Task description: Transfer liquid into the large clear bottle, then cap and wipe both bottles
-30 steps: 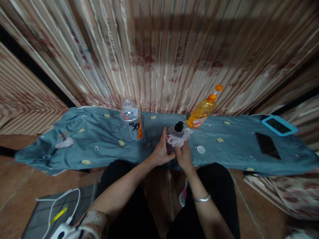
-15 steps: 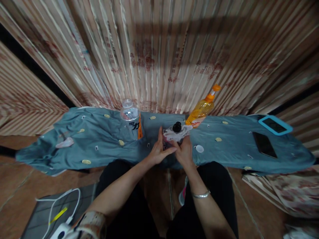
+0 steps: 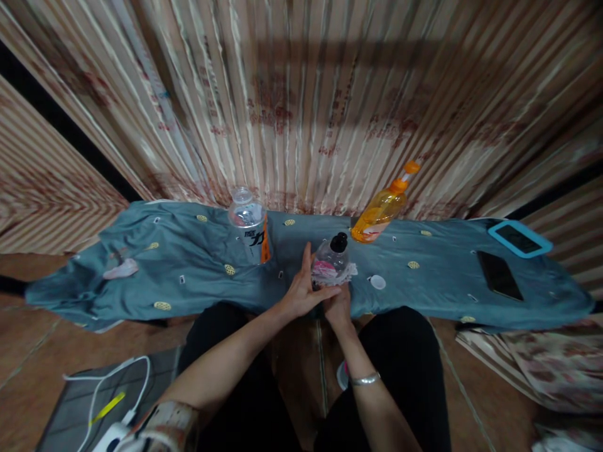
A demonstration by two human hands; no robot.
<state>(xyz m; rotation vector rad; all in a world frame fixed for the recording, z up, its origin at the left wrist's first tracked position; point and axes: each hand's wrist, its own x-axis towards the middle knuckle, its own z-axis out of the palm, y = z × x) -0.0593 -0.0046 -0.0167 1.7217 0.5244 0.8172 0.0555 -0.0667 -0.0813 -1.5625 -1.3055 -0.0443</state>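
Note:
A small clear bottle (image 3: 330, 260) with a black cap and a pink label stands at the near edge of a low surface covered by a blue-grey cloth (image 3: 188, 276). My left hand (image 3: 301, 290) grips the bottle's left side. My right hand (image 3: 336, 306) presses a crumpled white cloth (image 3: 349, 272) against the bottle's lower right side. A small white cap (image 3: 377, 282) lies on the blue-grey cloth just to the right.
A clear water bottle (image 3: 249, 225) without a cap stands at the back left, and an orange squeeze bottle (image 3: 382, 208) at the back right. Two phones (image 3: 499, 275) (image 3: 518, 238) lie at the far right. A pinkish scrap (image 3: 121, 270) lies at the left. A striped curtain (image 3: 306, 107) hangs behind.
The white cloth has slid from around the bottle's neck down to its lower right side, uncovering the pink label. My right hand has dropped lower with it.

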